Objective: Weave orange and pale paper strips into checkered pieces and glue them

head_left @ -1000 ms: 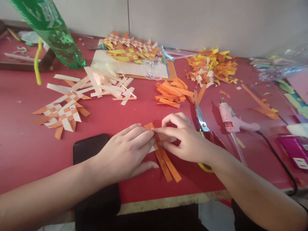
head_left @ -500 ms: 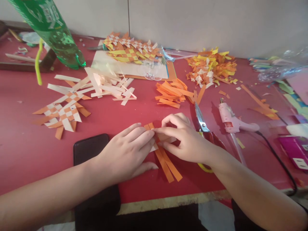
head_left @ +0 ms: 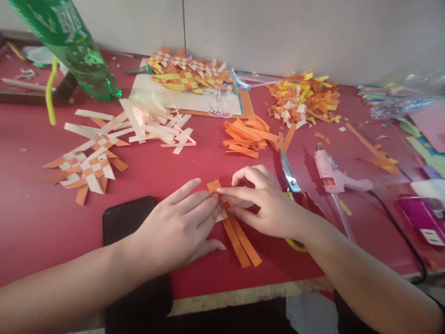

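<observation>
Two long orange paper strips (head_left: 239, 241) lie side by side on the red table, crossed by pale paper strips (head_left: 221, 215) partly hidden under my fingers. My left hand (head_left: 181, 218) rests over the crossing from the left, fingers stretched and fingertips touching the strips, thumb held apart. From the right, my right hand (head_left: 257, 199) pinches the strips near the crossing with thumb and index finger. Just beyond my right hand lie scissors (head_left: 291, 178) with yellow handles, blades pointing away. Under my left forearm is a black phone (head_left: 128, 215).
Woven orange-and-white paper pieces (head_left: 92, 162) lie left, near loose pale strips (head_left: 156, 123). Orange strips (head_left: 248, 134) are heaped in the middle. A pink glue gun (head_left: 330, 171) with a cord is right. A green bottle (head_left: 79, 55) leans at back left; more woven pieces (head_left: 187, 69) lie behind.
The view has shifted slightly. My left index finger has lifted a little from the strips, and the lower ends of the orange strips show more apart. My right hand keeps its pinch.
</observation>
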Action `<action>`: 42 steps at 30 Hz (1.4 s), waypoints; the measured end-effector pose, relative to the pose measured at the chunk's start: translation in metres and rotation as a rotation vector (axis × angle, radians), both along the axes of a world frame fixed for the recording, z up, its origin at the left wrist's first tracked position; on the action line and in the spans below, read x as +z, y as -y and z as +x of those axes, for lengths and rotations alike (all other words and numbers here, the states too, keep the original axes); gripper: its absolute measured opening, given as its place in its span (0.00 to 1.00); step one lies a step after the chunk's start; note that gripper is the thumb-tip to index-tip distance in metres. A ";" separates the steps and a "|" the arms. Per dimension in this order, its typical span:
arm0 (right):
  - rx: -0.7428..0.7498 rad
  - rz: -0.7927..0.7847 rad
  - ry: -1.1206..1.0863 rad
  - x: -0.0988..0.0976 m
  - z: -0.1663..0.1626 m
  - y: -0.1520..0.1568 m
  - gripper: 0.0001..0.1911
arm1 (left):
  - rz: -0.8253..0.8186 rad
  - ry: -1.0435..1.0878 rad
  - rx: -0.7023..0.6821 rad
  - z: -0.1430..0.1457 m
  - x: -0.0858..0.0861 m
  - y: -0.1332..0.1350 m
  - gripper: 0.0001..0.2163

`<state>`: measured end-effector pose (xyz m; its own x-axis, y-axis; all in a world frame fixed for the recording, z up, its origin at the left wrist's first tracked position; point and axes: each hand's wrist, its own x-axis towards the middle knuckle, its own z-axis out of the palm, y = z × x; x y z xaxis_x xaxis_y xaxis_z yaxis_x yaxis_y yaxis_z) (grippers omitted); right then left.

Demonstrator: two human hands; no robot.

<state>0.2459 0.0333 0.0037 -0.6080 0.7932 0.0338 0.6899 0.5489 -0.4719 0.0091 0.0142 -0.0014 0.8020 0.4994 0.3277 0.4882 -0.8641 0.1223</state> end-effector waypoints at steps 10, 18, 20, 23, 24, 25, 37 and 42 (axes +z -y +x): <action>0.008 -0.009 0.011 0.000 0.001 0.001 0.17 | 0.019 -0.012 0.007 0.000 0.001 0.000 0.18; 0.005 -0.006 0.031 0.001 0.000 0.001 0.17 | -0.010 -0.018 -0.030 -0.001 0.000 -0.002 0.21; 0.001 -0.003 0.031 0.001 0.000 0.002 0.17 | -0.075 -0.009 -0.031 -0.001 0.001 -0.003 0.21; 0.006 0.007 0.022 0.000 0.001 0.002 0.17 | -0.157 0.012 -0.024 -0.002 0.002 -0.005 0.20; 0.008 0.008 0.019 0.000 0.001 0.002 0.17 | -0.163 0.012 -0.024 -0.002 0.002 -0.006 0.21; 0.010 0.008 0.018 0.000 0.001 0.002 0.17 | -0.164 0.008 -0.023 -0.002 0.002 -0.006 0.21; -0.007 -0.010 0.029 0.001 0.000 0.003 0.17 | -0.155 -0.057 -0.001 0.004 0.001 -0.008 0.21; 0.019 0.057 -0.033 0.000 0.001 0.003 0.22 | -0.111 -0.061 0.016 0.003 0.000 -0.005 0.20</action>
